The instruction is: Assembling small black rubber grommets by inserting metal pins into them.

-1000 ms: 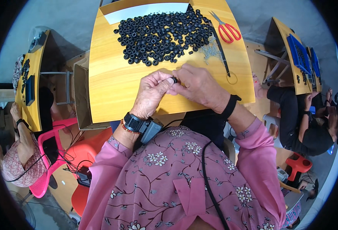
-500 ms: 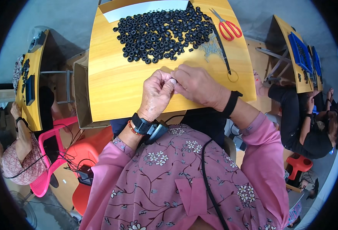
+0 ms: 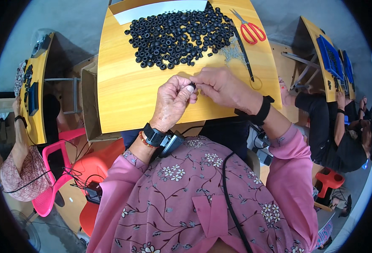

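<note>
A small black rubber ring [image 3: 192,85] is pinched between the thumb and fingers of my left hand [image 3: 171,101], just above the table's near part. My right hand [image 3: 224,87] is closed, its fingertips pressed together against the ring's right side; anything else in them is too small to make out. Beyond my hands spreads a big heap of similar black rubber rings [image 3: 165,40] on the yellow wooden table [image 3: 127,92]. Both wrists wear black bands.
Red-handled scissors [image 3: 252,32], a thin black rod [image 3: 243,48], small greyish bits [image 3: 232,54] and a thin yellowish loop [image 3: 256,83] lie right of the heap. An open carton [image 3: 160,9] stands behind. Co-workers sit at side tables; a cardboard box [image 3: 91,101] stands left.
My right hand has shifted slightly right and its fingers have turned, so the black ring in my left fingers now shows. Co-workers at both sides moved their arms.
</note>
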`<state>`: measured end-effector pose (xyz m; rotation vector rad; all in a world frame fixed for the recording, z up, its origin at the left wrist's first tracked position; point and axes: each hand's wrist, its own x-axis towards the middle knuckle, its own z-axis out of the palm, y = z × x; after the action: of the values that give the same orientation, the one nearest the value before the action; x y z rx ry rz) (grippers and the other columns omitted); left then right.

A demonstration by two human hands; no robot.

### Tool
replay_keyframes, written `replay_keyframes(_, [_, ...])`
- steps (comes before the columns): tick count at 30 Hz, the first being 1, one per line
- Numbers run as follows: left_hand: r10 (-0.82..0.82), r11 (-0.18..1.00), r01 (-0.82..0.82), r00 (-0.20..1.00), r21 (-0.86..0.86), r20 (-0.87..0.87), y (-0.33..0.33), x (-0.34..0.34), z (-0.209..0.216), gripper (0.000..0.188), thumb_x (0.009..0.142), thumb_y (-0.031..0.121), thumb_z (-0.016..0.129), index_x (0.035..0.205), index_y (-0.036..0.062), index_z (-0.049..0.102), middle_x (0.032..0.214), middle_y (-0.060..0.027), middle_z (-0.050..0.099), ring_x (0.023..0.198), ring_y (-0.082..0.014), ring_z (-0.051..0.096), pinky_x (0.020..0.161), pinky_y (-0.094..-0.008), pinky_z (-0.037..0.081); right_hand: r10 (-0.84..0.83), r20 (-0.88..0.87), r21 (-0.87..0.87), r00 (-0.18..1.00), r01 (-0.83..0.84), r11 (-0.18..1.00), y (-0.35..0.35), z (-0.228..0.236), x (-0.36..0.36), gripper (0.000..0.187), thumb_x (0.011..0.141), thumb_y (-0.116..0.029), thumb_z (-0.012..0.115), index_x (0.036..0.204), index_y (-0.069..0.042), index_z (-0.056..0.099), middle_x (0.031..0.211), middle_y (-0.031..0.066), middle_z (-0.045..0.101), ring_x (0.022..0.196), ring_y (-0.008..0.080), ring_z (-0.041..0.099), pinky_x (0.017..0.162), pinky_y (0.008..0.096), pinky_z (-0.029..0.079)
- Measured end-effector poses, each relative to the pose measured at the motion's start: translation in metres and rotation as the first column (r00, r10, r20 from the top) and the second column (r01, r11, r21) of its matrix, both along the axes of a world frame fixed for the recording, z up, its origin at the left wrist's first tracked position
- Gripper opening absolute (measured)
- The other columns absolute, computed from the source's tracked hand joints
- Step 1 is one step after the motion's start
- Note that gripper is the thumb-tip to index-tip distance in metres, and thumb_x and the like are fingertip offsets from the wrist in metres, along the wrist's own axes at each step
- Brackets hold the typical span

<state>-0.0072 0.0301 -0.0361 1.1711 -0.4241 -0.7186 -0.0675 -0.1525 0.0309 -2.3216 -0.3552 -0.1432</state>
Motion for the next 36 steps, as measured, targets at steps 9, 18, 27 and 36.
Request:
replay_keyframes(9, [-0.013,0.999,0.012,1.0,0.04,0.027,0.0,-0.001,0.004,0.008,0.1,0.001,0.055,0.107,-0.0016,0.057,0.09,-0.0065,0.064,0.074,-0.0104,0.06,0.069,-0.026,0.054,-0.019,0.038,-0.011,0.999,0.02,1.0,-0.002,-0.003,0.006,0.014,0.087,-0.012,0.065,0.08,0.0,0.062,0.073,0.0154,0.062,0.069,0.0354,0.062,0.062,0.0435,0.049])
replay_keyframes(18, [0.021,0.981,-0.047,0.99,0.187,0.143,-0.002,-0.009,0.009,0.003,0.101,0.002,0.053,0.101,0.0017,0.051,0.085,-0.0032,0.06,0.069,-0.0068,0.054,0.06,-0.022,0.048,-0.097,-0.129,0.064,0.987,0.106,0.992,-0.001,0.002,0.006,0.01,0.084,-0.01,0.067,0.081,0.0,0.066,0.075,0.0173,0.064,0.068,0.0353,0.064,0.062,0.0419,0.05])
replay_keyframes(27, [0.042,0.971,-0.109,0.953,0.212,0.3,-0.002,-0.013,0.009,0.005,0.099,0.0,0.054,0.099,0.0023,0.049,0.075,-0.0014,0.056,0.06,-0.0054,0.05,0.053,-0.0211,0.043,-0.055,-0.041,-0.111,0.998,0.05,0.992,0.003,0.0,0.005,0.012,0.083,-0.01,0.065,0.079,0.001,0.065,0.076,0.0183,0.064,0.069,0.0373,0.062,0.062,0.0447,0.049])
replay_keyframes(36, [0.013,0.99,-0.024,0.997,0.14,0.079,0.001,-0.004,0.009,0.002,0.1,0.002,0.053,0.101,0.002,0.052,0.083,-0.0042,0.062,0.068,-0.0081,0.057,0.059,-0.0222,0.049,-0.087,-0.075,0.064,0.993,0.092,0.994,0.009,0.002,-0.001,0.009,0.086,-0.008,0.064,0.087,0.0,0.068,0.076,0.0168,0.064,0.069,0.0342,0.063,0.064,0.0433,0.05])
